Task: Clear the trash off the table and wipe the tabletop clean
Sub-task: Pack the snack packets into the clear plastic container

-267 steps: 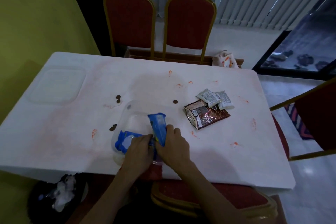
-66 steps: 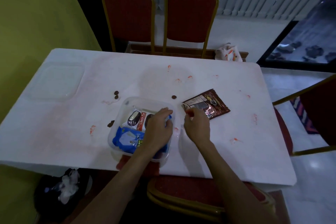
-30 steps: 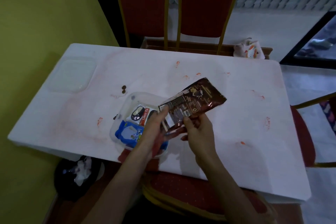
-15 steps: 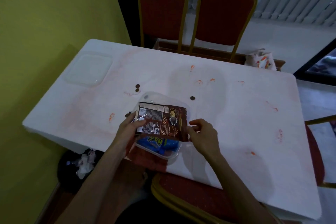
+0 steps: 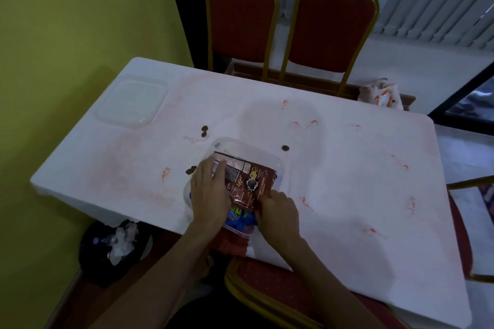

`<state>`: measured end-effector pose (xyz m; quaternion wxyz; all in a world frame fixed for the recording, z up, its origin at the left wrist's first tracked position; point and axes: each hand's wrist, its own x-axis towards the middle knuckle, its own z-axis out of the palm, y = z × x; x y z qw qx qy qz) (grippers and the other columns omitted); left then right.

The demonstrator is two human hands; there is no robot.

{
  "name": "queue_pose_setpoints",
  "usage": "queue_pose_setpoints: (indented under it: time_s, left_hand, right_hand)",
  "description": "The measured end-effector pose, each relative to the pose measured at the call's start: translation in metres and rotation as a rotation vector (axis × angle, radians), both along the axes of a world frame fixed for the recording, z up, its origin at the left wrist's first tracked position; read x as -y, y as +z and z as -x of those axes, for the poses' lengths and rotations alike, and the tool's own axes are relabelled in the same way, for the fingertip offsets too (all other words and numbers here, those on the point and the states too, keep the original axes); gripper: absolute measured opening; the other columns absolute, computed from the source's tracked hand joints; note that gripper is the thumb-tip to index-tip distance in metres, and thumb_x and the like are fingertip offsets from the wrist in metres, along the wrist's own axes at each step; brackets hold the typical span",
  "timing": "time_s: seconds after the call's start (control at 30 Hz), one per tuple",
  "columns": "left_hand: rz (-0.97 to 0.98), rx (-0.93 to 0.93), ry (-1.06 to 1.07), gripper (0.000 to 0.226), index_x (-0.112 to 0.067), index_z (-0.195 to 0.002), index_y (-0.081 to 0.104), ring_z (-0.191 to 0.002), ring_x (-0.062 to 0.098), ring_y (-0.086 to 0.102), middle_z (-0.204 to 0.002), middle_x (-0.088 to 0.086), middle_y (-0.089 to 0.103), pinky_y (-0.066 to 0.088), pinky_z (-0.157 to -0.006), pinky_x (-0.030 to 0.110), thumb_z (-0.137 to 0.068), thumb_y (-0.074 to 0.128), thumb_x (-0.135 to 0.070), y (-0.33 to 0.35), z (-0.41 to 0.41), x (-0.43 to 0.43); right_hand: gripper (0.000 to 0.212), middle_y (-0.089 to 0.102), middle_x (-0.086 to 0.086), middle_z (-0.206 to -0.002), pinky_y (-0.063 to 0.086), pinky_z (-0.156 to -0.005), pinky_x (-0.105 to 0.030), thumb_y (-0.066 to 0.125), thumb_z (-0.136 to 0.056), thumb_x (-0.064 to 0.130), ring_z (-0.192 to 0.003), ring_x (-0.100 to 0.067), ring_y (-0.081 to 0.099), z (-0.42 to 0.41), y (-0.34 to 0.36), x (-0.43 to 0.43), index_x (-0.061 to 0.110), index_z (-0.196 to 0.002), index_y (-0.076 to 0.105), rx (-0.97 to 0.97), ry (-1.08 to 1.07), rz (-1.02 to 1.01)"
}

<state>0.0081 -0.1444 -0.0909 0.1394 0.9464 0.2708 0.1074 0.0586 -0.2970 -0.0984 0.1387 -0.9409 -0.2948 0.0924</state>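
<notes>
Brown bag (image 5: 252, 181): in the clear box (image 5: 236, 143), at the near side of the white bench (image 5: 347, 195).
Left grip (image 5: 209, 191): flat, fingers straight, pressing on the bag.
Right grip (image 5: 278, 211): pinching the bag's near corner.

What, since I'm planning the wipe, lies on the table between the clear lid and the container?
In the head view, two brown crumbs and a reddish smear beside them, on the stained tabletop.
</notes>
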Motion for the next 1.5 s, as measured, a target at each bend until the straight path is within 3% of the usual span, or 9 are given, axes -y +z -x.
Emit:
queue_pose_setpoints:
  time_s: [0.1, 0.2, 0.4, 0.57, 0.7, 0.83, 1.03, 1.27, 1.5]
  left_hand:
    - [-0.014, -0.114, -0.075, 0.048, -0.013, -0.131, 0.058, -0.136, 0.030, 0.043, -0.142, 0.012, 0.051, 0.037, -0.112, 0.047, -0.083, 0.063, -0.016, -0.015, 0.002, 0.002]
    - [0.054, -0.191, -0.134, 0.054, -0.012, -0.143, 0.046, -0.147, 0.032, 0.029, -0.155, 0.016, 0.037, 0.029, -0.118, 0.053, -0.091, 0.058, -0.015, -0.027, -0.004, 0.000]
    - [0.145, -0.163, -0.243, 0.061, -0.015, -0.151, 0.035, -0.150, 0.031, 0.022, -0.161, 0.013, 0.026, 0.021, -0.122, 0.052, -0.094, 0.056, -0.012, -0.029, -0.017, -0.012]
    - [0.147, -0.138, -0.233, 0.063, -0.015, -0.150, 0.037, -0.149, 0.031, 0.025, -0.160, 0.012, 0.030, 0.021, -0.121, 0.053, -0.091, 0.059, -0.010, -0.027, -0.014, -0.010]
    - [0.154, -0.034, -0.206, 0.058, -0.018, -0.146, 0.042, -0.147, 0.024, 0.031, -0.155, 0.005, 0.040, 0.027, -0.119, 0.052, -0.089, 0.046, -0.011, -0.022, -0.012, -0.005]
    - [0.185, 0.035, -0.169, 0.060, -0.015, -0.140, 0.049, -0.143, 0.022, 0.037, -0.148, 0.004, 0.048, 0.026, -0.121, 0.047, -0.083, 0.051, 0.003, -0.019, -0.014, 0.002]
    - [0.309, 0.159, -0.039, 0.054, -0.006, -0.137, 0.056, -0.143, 0.028, 0.039, -0.147, 0.013, 0.051, 0.031, -0.119, 0.048, -0.086, 0.055, 0.012, 0.001, -0.018, 0.011]
    - [0.402, 0.269, 0.023, 0.053, -0.012, -0.135, 0.057, -0.147, 0.018, 0.031, -0.150, 0.007, 0.048, 0.029, -0.120, 0.036, -0.088, 0.049, 0.012, 0.019, -0.023, -0.029]
    - [0.430, 0.256, -0.028, 0.041, -0.017, -0.132, 0.060, -0.137, 0.017, 0.047, -0.145, 0.000, 0.054, 0.032, -0.116, 0.028, -0.095, 0.050, -0.001, 0.034, -0.039, -0.110]
  right_hand:
    - [0.017, 0.064, 0.000, -0.077, 0.041, -0.059, -0.029, 0.082, -0.068, 0.018, -0.071, -0.019, 0.055, 0.003, -0.002, 0.001, 0.018, -0.077, 0.068, 0.080, -0.017, -0.007]
    - [0.019, 0.066, 0.001, -0.084, 0.042, -0.067, -0.035, 0.081, -0.071, 0.028, -0.082, -0.022, 0.054, -0.002, 0.001, 0.000, 0.020, -0.083, 0.069, 0.138, -0.006, -0.012]
    - [0.052, 0.066, -0.006, -0.124, 0.044, -0.094, -0.054, 0.085, -0.063, 0.035, -0.123, -0.040, 0.053, -0.008, 0.003, 0.001, 0.019, -0.110, 0.071, 0.090, -0.014, 0.078]
    - [0.048, 0.070, -0.006, -0.119, 0.037, -0.103, -0.063, 0.083, -0.065, 0.034, -0.132, -0.042, 0.048, -0.014, 0.002, -0.001, 0.015, -0.108, 0.071, 0.048, 0.011, 0.117]
    - [0.034, 0.070, -0.005, -0.119, 0.028, -0.108, -0.057, 0.073, -0.076, 0.031, -0.135, -0.036, 0.044, -0.021, 0.008, 0.001, 0.016, -0.106, 0.069, 0.043, -0.027, 0.041]
    - [0.032, 0.065, 0.000, -0.127, 0.022, -0.108, -0.051, 0.062, -0.085, 0.032, -0.139, -0.030, 0.036, -0.023, 0.016, 0.004, 0.019, -0.114, 0.066, 0.002, -0.031, -0.019]
    - [0.025, 0.066, 0.004, -0.115, 0.030, -0.092, -0.035, 0.056, -0.093, 0.034, -0.120, -0.020, 0.045, -0.034, 0.054, -0.022, 0.024, -0.115, 0.066, -0.126, -0.055, -0.225]
    - [0.034, 0.067, -0.002, -0.126, 0.050, -0.098, -0.045, 0.058, -0.094, 0.031, -0.119, -0.023, 0.057, -0.058, 0.062, -0.068, 0.019, -0.126, 0.063, -0.229, -0.127, -0.358]
    - [0.031, 0.067, 0.001, -0.128, 0.036, -0.092, -0.016, 0.058, -0.098, 0.025, -0.115, -0.013, 0.060, -0.068, 0.071, -0.150, 0.017, -0.127, 0.064, -0.267, -0.135, -0.393]
